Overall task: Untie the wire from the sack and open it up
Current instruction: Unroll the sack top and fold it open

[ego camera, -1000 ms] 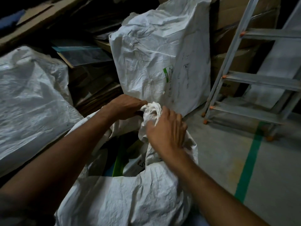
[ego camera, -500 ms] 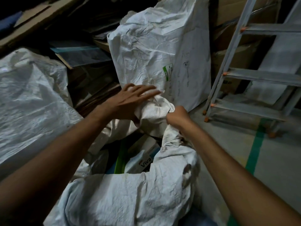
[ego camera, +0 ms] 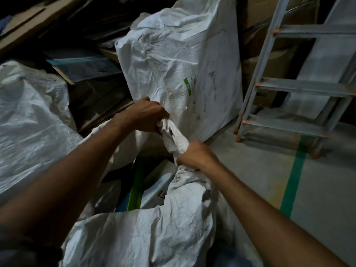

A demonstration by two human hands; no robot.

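A white woven sack (ego camera: pixel 146 234) lies in front of me with its mouth partly apart, showing boxes (ego camera: pixel 154 189) inside. A twisted bunch of the sack's cloth (ego camera: pixel 176 138) stretches between my hands. My left hand (ego camera: pixel 146 116) is closed on the upper end of that bunch. My right hand (ego camera: pixel 194 157) is closed on its lower end, where the cloth meets the sack's body. A thin dark line that may be the wire shows along the bunch near my left hand; I cannot tell for sure.
A second full white sack (ego camera: pixel 181 70) stands just behind my hands. Another white sack (ego camera: pixel 28 120) lies at the left. A metal stepladder (ego camera: pixel 289 87) stands at the right on the grey floor, beside a green floor stripe (ego camera: pixel 292 182). Cardboard is stacked behind.
My left hand, spread over the cloth half a second ago, has closed on the bunch's upper end. My right hand stays clenched lower down, and the twisted cloth is now pulled taut between them.
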